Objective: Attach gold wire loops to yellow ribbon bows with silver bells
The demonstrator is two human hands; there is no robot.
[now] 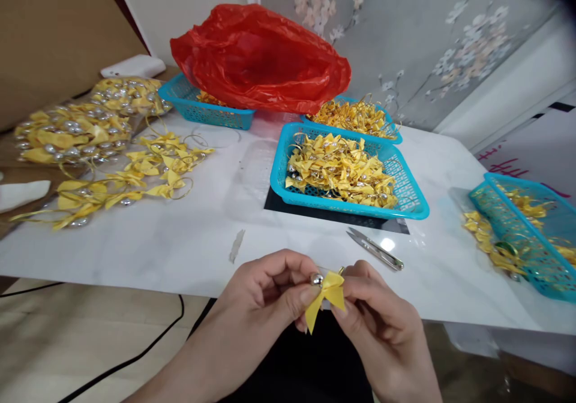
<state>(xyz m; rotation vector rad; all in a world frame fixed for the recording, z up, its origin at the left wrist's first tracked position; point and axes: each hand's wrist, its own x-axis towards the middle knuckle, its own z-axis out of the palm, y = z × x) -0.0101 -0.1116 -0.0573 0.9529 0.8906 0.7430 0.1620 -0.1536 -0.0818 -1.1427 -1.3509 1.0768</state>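
Head view: left hand [265, 292] and right hand [384, 322] are pinching a yellow bow [332, 290], seemingly to steady it, a basket [416, 210] sitting at twelve o'clock beyond.

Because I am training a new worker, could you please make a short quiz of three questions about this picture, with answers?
1. What do the left hand and right hand hold between them?
2. True or false: the scissors lie inside the middle blue basket.
3. What colour is the big plastic bag behind that basket? (a) white (b) red (c) green

Key:
1. A yellow bow with a silver ball.
2. False; they lie on the table.
3. b
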